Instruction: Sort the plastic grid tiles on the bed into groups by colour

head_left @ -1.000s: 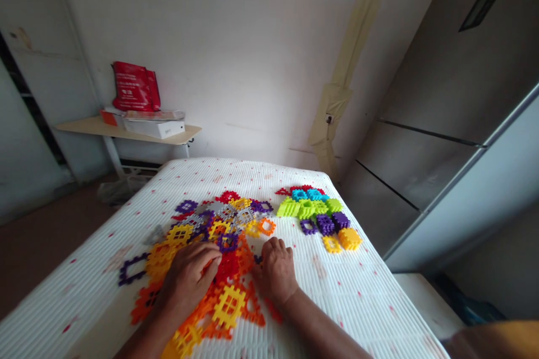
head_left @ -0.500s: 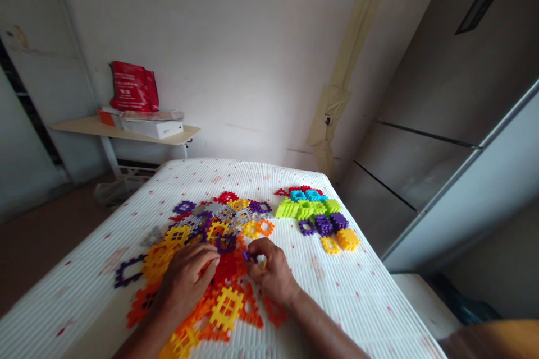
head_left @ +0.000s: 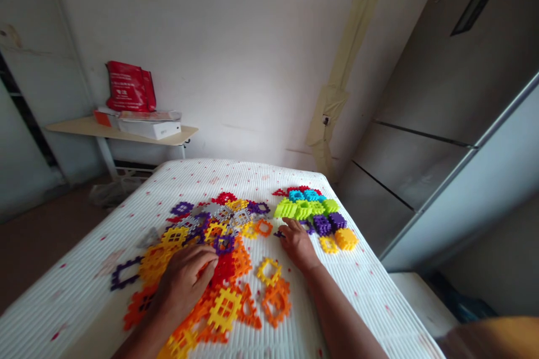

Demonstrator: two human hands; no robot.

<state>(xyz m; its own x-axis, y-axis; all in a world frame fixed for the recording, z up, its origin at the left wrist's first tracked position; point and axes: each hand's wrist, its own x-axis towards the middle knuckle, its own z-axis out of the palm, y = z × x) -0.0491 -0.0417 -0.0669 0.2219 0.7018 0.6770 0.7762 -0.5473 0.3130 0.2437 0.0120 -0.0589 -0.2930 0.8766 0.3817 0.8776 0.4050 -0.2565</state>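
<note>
Beyond the heap, to its left: red bag and white box on a side table, insides hidden from me.
Sorted stacks: right of the heap, grouped by colour.
Right hand: right of the heap, near the stacks, arm outstretched, palm down, fingers pinching a purple piece.
Left hand: over the heap, fingers curled beside red pieces; whether they grip anything, I can't tell.
</note>
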